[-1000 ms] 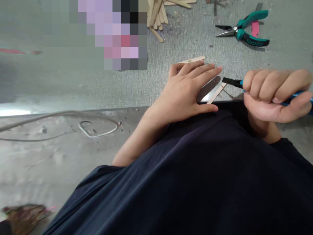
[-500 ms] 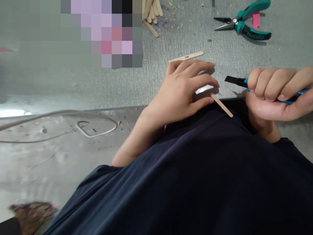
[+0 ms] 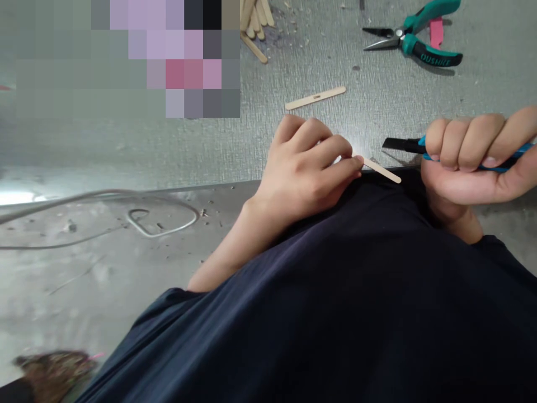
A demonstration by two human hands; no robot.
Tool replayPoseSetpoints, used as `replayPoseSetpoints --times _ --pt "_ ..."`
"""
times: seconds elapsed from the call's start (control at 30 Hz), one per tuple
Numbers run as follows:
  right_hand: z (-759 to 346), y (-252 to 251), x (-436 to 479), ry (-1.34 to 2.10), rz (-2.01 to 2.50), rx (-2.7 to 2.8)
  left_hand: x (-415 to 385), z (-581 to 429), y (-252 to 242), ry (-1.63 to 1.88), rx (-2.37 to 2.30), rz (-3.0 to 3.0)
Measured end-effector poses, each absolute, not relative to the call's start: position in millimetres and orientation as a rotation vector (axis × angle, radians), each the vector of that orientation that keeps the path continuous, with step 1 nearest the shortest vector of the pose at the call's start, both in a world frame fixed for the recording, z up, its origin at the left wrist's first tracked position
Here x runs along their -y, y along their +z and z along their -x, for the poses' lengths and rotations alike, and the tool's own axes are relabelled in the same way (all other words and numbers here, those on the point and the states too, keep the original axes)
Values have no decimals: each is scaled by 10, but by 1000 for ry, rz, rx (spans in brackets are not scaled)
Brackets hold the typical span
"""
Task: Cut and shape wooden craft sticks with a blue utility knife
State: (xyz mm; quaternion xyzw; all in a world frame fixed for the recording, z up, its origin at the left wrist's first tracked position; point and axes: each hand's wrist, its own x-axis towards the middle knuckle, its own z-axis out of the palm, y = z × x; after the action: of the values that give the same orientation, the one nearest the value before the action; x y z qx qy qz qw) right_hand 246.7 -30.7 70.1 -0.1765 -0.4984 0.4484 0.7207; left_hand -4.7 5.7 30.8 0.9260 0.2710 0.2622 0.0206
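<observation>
My left hand (image 3: 312,159) is closed on a wooden craft stick (image 3: 382,170) at the table's near edge. The stick's free end points right and slightly down, over my dark shirt; its other end is hidden by my fingers. In my right hand (image 3: 474,151) is a blue and black utility knife (image 3: 405,145), wrapped in the fist. Its dark blade points left, a short way above the stick and apart from it. Beyond my left hand, a second craft stick (image 3: 302,101) with a small slot in its middle lies flat on the table.
Green and black pliers (image 3: 432,50) lie with jaws parted at the back right, over a pink piece (image 3: 437,32). A pile of craft sticks (image 3: 255,19) is at the back. A grey cable (image 3: 96,193) loops below the table edge at left. Wood scraps dot the table.
My left fingers have curled in from a spread pose and drawn back from the slotted stick. The held stick has swung closer to level. The knife has stayed nearly in place.
</observation>
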Motion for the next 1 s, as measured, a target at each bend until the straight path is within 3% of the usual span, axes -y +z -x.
replayPoseSetpoints --times 0.17,0.43,0.73,1.0 --pt "-2433 715 357 1015 456 1166 -16 37 210 1117 -872 -3031" --pt "-2241 508 222 778 207 1253 23 -11 94 950 -971 -2876" --pt "-2284 590 445 892 407 1272 74 -41 74 905 -1051 -2761" --pt "-2349 662 504 983 440 1331 154 -144 -260 996 -1258 -2674"
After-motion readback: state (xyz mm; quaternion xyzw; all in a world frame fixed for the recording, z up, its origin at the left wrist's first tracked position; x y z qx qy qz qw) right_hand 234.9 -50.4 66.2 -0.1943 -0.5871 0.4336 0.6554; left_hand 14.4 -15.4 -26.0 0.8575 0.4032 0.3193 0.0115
